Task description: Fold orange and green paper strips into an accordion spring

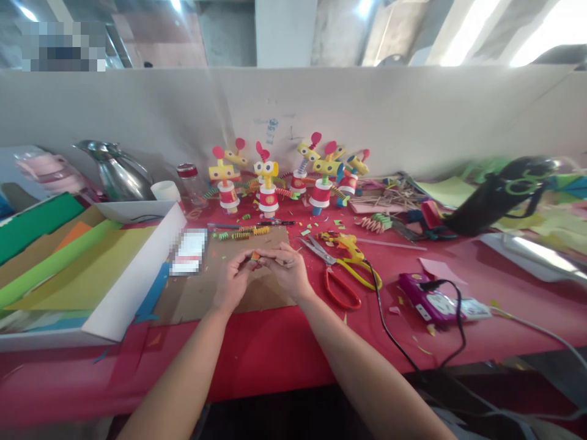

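Passable at six o'clock from the held piece (pixel 255 257), across red tabletop (pixel 270 354). Blocked at nine by white box (pixel 137 275), twelve by toy figures (pixel 268 198), three by scissors (pixel 328 260).

Both arms in view, bare, entering from the bottom edge and converging forward. Left forearm (pixel 181 373) runs up and to the right; right forearm (pixel 362 360) runs up and to the left, with more of its length showing. Left wrist (pixel 224 307) and right wrist (pixel 304 296) both close to straight, the right one slightly farther from the midline.

Left hand (pixel 232 281): back turned outward and up, fingers (pixel 239 261) curled inward, pinching. Right hand (pixel 291 272): back upward, fingers (pixel 274 255) bent and pointing left, also in a pinch. Fingertips of the two hands meet or nearly meet; exact contact too small to tell. Palms hidden.
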### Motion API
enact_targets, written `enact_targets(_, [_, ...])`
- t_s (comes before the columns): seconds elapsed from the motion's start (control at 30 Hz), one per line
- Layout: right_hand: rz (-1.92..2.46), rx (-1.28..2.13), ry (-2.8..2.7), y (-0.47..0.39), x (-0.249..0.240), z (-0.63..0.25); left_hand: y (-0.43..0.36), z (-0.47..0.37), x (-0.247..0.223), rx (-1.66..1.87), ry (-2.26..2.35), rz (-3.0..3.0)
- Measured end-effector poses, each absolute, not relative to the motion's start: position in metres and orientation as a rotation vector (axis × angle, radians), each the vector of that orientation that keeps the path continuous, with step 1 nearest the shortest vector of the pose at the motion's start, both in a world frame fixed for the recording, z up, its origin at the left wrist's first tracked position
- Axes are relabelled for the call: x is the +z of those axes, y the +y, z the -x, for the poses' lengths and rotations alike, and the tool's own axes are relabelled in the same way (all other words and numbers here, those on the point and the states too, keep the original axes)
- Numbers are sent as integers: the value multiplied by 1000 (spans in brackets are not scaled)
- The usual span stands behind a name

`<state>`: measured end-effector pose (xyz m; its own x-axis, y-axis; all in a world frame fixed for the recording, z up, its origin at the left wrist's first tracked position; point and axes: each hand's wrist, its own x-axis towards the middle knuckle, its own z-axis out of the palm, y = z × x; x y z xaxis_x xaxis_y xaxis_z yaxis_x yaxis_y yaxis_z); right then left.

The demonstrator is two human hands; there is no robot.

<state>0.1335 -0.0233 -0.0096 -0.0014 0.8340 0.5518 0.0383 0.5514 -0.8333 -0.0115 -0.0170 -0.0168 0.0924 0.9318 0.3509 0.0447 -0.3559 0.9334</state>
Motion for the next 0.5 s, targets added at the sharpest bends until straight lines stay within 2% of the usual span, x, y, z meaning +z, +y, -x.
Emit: enact_targets(0.5, [951, 674, -1441, -21, -8, -133, -13, 14, -22, 1265, 818, -1210])
